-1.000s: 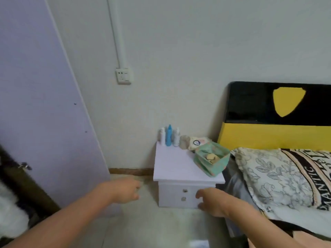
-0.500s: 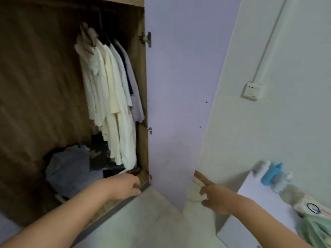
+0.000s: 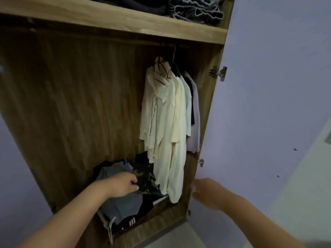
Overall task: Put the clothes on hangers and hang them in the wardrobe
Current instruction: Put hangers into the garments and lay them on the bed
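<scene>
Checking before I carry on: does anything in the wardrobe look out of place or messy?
Yes. A loose heap of dark and grey clothes lies crumpled on the wardrobe floor, unhung, spilling toward the front edge. The left hand reaches into it. The pale shirts hang bunched at the right end.

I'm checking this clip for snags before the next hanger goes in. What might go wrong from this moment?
1. The left hand reaches into the heap of clothes on the wardrobe floor; pulling one piece may drag others out over the front edge.
2. The hanging shirts crowd the right end of the rail, their hems close above that heap, so a lifted garment may catch them.
3. The right hand hovers near the open door and may knock it.
</scene>
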